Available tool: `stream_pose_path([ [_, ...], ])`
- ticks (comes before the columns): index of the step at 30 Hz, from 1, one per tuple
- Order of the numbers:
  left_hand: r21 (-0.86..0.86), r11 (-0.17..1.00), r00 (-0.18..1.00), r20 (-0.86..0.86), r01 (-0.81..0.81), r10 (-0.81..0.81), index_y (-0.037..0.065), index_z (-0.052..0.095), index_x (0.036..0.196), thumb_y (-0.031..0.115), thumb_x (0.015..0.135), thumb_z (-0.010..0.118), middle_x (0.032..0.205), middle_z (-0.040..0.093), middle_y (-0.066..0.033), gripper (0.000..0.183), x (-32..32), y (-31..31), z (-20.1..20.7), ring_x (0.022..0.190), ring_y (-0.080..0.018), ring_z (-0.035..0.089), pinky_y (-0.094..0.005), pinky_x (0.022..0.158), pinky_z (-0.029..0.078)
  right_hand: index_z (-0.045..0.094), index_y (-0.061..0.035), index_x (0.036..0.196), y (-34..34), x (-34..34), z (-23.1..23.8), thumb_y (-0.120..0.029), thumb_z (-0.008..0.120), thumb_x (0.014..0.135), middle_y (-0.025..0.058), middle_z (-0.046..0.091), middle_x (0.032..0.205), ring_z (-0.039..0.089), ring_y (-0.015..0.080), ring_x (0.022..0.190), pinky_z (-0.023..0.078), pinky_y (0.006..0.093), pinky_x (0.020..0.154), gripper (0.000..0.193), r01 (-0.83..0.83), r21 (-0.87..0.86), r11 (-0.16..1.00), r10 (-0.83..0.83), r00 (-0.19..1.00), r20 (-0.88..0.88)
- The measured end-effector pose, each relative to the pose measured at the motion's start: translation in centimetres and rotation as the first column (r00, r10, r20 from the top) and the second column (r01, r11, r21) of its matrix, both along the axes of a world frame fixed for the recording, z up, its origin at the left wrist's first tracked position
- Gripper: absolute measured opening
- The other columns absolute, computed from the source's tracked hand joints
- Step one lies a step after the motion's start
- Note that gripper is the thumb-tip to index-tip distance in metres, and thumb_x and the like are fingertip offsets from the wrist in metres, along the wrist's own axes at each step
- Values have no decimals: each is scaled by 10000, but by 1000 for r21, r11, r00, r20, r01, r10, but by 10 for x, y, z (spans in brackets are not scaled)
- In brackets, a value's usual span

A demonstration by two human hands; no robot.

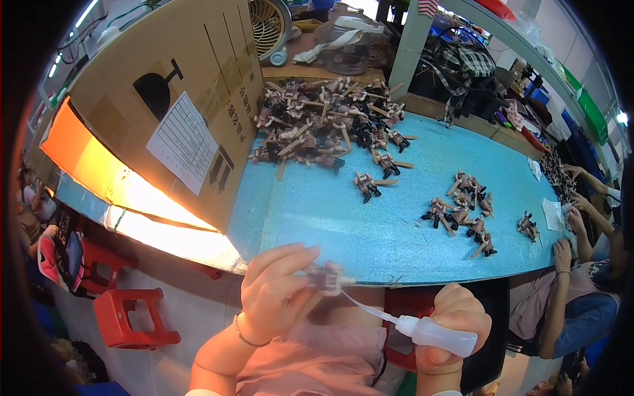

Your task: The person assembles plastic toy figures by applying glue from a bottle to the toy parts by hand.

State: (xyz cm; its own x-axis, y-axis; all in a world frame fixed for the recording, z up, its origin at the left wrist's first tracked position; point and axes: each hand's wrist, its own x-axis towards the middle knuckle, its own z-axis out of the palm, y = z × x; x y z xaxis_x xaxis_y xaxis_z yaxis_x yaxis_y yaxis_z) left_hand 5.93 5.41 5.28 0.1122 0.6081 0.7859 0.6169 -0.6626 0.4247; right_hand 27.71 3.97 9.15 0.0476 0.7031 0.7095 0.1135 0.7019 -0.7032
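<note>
My left hand [274,290] is closed on a small toy figure [327,280] in brownish and pale colours, held just off the near edge of the blue tabletop. A white squeeze bottle [439,335] with a long thin nozzle is gripped in my right hand [460,315], its fingers wrapped around it. The nozzle points left, and its tip is at or very near the figure; I cannot tell whether they touch. Similar toy figures with dark boots and flat tan sticks lie in a large pile [310,129] at the back of the table.
A big cardboard box [178,86] stands on the left, lit orange inside. A smaller group of figures [462,203] lies right of centre on the blue table [310,218]. A fan [267,30] is behind. Red stools [134,320] stand at left. Other people's hands [573,218] work at right.
</note>
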Motion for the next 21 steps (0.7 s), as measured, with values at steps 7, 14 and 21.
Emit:
stream_pose_path([
  [7,-3,1000,999,33,19,-19,67,453,866,-64,588,729,1036,631,-168,413,-2,1,-4,954,-328,598,-390,818,499,669,-87,801,-5,2,-2,-420,778,658,-18,530,663,453,143,550,332,291,500,378,-16,-22,1000,14,997,-79],
  [14,-27,999,996,76,48,-45,65,457,872,-78,592,719,1041,627,-173,409,0,0,-6,974,-327,597,-389,833,488,461,-89,843,1,6,-7,-594,639,743,-12,412,645,398,104,529,300,245,495,545,-35,66,997,29,995,91],
  [21,-117,987,984,158,107,-88,59,464,910,-105,609,690,1048,622,-174,411,-1,-1,-12,969,-313,600,-380,821,488,669,-84,832,-4,4,0,-429,772,661,-14,529,679,460,144,570,344,295,512,399,-46,-26,999,45,998,-36],
])
